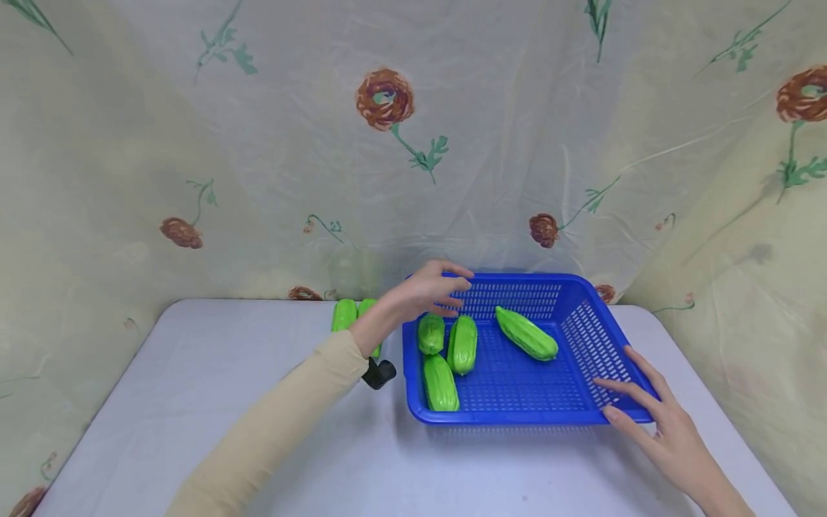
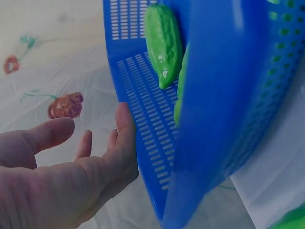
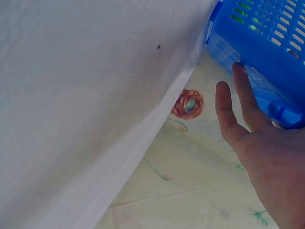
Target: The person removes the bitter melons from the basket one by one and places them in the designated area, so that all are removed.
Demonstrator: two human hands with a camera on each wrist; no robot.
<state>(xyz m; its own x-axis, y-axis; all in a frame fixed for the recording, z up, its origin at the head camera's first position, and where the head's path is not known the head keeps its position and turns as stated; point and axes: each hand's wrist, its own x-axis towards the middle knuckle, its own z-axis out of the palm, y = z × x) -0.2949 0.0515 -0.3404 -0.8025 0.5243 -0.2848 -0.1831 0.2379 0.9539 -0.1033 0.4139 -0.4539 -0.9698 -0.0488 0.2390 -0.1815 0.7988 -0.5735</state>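
My left hand (image 1: 431,287) reaches over the rear left corner of a blue plastic basket (image 1: 504,418), fingers spread and holding nothing. In the left wrist view, its fingertips (image 2: 125,114) are right at the basket's rim. My right hand (image 1: 665,431) rests at the front right corner, its fingers straight and spread across the rim. In the right wrist view, two extended fingers (image 3: 244,86) lie along the outside of the basket. Green ridged gourds (image 1: 463,345) sit grouped at the basket's left side, and a single gourd (image 1: 526,334) lies slanted toward the back.
More green gourds (image 1: 344,316) lie on the white table (image 1: 213,388) left of the basket, partly hidden by my left forearm. A black device (image 1: 380,373) shows under that wrist. Behind the table hangs a flower-patterned curtain (image 1: 278,143).
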